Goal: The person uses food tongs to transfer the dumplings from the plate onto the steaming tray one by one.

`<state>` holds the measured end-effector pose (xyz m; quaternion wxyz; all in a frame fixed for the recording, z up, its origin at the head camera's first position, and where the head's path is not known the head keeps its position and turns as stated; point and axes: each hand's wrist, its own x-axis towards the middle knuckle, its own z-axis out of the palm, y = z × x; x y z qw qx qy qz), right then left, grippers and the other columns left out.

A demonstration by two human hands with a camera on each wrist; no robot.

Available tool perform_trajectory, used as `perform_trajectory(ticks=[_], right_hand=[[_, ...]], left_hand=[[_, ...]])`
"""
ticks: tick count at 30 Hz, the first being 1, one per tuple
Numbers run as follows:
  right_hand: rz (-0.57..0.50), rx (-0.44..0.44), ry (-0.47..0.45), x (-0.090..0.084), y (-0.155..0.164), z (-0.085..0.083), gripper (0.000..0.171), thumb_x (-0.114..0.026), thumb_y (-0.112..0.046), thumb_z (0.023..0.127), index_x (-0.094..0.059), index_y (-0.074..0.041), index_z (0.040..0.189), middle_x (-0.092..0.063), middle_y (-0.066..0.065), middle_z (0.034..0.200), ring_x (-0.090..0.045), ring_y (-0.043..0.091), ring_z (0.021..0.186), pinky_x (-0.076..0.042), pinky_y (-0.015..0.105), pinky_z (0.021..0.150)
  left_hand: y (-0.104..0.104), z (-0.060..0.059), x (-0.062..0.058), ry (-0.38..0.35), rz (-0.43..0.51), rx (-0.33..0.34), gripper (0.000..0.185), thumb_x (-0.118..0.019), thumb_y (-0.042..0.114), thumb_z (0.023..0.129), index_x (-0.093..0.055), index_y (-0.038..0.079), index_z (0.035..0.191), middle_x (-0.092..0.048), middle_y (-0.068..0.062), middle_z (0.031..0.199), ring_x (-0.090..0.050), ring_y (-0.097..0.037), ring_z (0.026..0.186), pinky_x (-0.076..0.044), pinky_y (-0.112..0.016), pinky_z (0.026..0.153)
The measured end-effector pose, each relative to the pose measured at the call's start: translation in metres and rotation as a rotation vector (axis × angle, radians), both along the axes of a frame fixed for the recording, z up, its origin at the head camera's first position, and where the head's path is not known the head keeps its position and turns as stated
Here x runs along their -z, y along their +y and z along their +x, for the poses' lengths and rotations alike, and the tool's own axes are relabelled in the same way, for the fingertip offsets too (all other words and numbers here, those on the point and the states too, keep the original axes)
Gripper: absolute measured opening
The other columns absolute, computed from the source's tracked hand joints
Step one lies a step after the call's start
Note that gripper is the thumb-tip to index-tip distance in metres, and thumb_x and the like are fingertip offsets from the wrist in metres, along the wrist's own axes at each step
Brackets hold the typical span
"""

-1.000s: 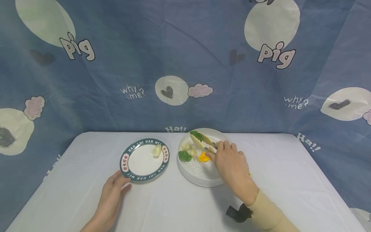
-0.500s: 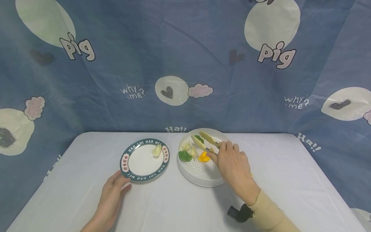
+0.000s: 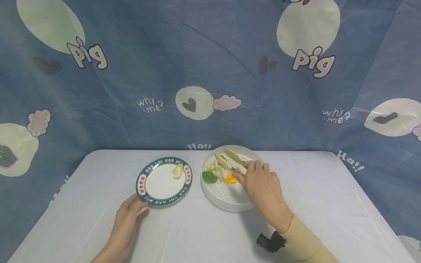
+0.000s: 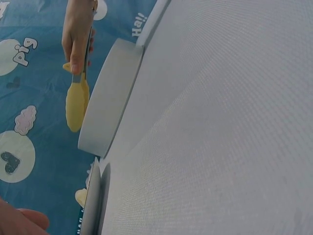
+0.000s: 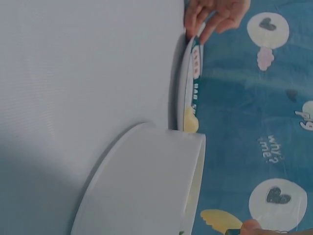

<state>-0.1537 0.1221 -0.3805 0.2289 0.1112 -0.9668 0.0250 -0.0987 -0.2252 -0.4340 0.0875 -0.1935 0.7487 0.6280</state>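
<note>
In the head view, my right hand (image 3: 264, 186) grips tongs (image 3: 223, 162) with yellow tips, spread apart over the white round tray with a perforated base (image 3: 227, 206). Inside the tray lie a green piece (image 3: 209, 177), a yellow-orange piece (image 3: 231, 178) and pale, garlic-like pieces (image 3: 218, 172). Another green piece shows only slightly behind the tong tips. My left hand (image 3: 126, 224) holds the near left rim of a green-rimmed plate (image 3: 164, 202). On that plate sits one pale, garlic-like piece (image 3: 177, 171). The left wrist view shows the tongs (image 4: 76, 107) above the tray wall (image 4: 112, 93).
A white cloth (image 3: 197, 237) covers the table. Behind its far edge hangs a blue printed curtain (image 3: 210, 73). A curved black object (image 3: 271, 241) shows beneath my right wrist. The plate stands left of the tray with a narrow gap between them.
The tongs, nearly closed around the far green piece a second ago, spread apart over the tray and then shifted slightly left. My left hand stays at the plate.
</note>
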Motion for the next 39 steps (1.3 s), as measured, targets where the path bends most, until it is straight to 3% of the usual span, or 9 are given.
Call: perform_trajectory(ticks=[13,19,25,31,34,39], right_hand=[[0.023,-0.015,0.022,-0.002,-0.016,0.001,0.056,-0.071,-0.056,0.099,-0.059,-0.001,0.088,-0.044,0.006,0.070,-0.043,0.023,0.061,-0.037,0.030,0.042],[0.019,-0.027,-0.047,-0.006,-0.031,0.002,0.058,-0.068,-0.058,0.100,-0.064,0.000,0.098,-0.049,0.006,0.075,-0.051,0.025,0.067,-0.045,0.033,0.048],[0.020,-0.052,-0.142,-0.006,-0.045,0.002,0.063,-0.063,-0.062,0.101,-0.065,0.001,0.106,-0.049,0.007,0.079,-0.051,0.023,0.070,-0.048,0.035,0.051],[0.042,-0.067,-0.161,-0.005,-0.055,0.002,0.064,-0.061,-0.065,0.101,-0.065,-0.001,0.103,-0.049,0.006,0.080,-0.049,0.021,0.071,-0.048,0.033,0.050],[0.036,-0.065,-0.204,-0.003,-0.061,0.002,0.068,-0.060,-0.067,0.101,-0.066,0.000,0.112,-0.055,0.008,0.086,-0.052,0.022,0.076,-0.054,0.037,0.056],[0.058,-0.084,-0.164,0.003,-0.072,0.004,0.069,-0.060,-0.068,0.100,-0.067,0.000,0.114,-0.059,0.008,0.089,-0.053,0.022,0.076,-0.055,0.035,0.058]], left_hand=[[0.001,0.000,-0.001,0.004,-0.012,0.001,0.086,-0.045,0.024,0.111,0.012,-0.009,0.168,-0.003,-0.038,0.175,-0.019,-0.050,0.165,-0.032,-0.057,0.138],[0.000,0.001,-0.001,0.002,-0.018,0.006,0.085,-0.044,0.023,0.111,0.012,-0.009,0.167,-0.003,-0.038,0.175,-0.018,-0.051,0.165,-0.031,-0.058,0.138],[0.001,0.000,0.000,0.002,-0.022,0.003,0.087,-0.046,0.026,0.111,0.011,-0.008,0.168,-0.004,-0.037,0.175,-0.020,-0.049,0.165,-0.032,-0.057,0.137],[0.002,0.000,-0.001,0.002,-0.013,0.000,0.087,-0.046,0.027,0.111,0.010,-0.005,0.169,-0.005,-0.035,0.177,-0.020,-0.047,0.166,-0.032,-0.057,0.138],[0.001,0.001,-0.001,-0.001,-0.010,-0.001,0.088,-0.047,0.028,0.111,0.011,-0.005,0.169,-0.005,-0.034,0.177,-0.020,-0.047,0.166,-0.031,-0.057,0.138],[0.000,0.001,-0.001,-0.003,-0.008,-0.007,0.088,-0.047,0.028,0.111,0.010,-0.005,0.169,-0.006,-0.035,0.177,-0.021,-0.046,0.166,-0.031,-0.057,0.138]])
